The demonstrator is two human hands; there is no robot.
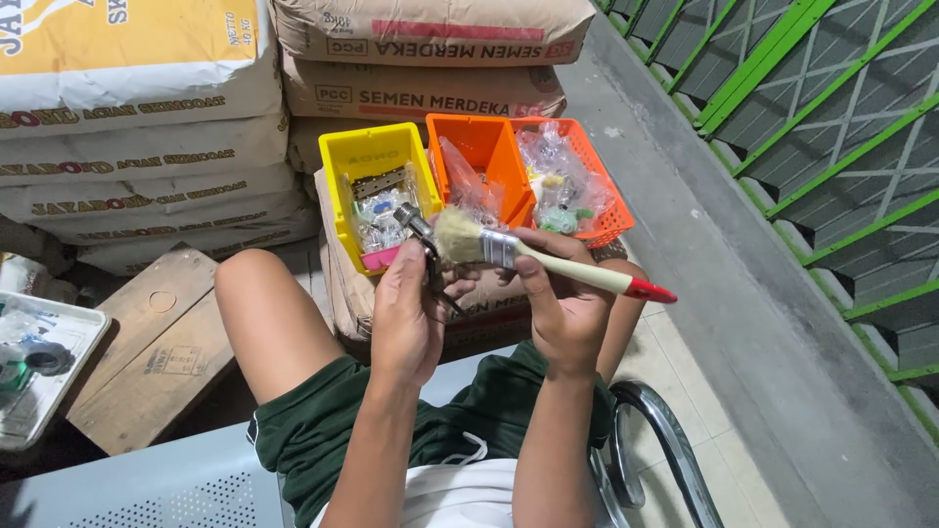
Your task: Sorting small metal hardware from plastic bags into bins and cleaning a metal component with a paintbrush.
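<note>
Paintbrush against a metal fitting, held over the lap

Paintbrush (528, 256), pale-bristled with a red-tipped wooden handle, sits in the right hand (562, 303), grip closed around its ferrule. Its bristles touch a small metal fitting (419, 233) pinched in the left hand (406, 313). Just beyond stand a yellow bin (377, 156) and two orange bins (489, 147) on cement sacks (430, 93).

Stacked sacks (137, 117), green railing (812, 108)

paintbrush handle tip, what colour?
Red: the paintbrush in the right hand has a pale wooden handle ending in a red tip. Head view shows it best.
</note>
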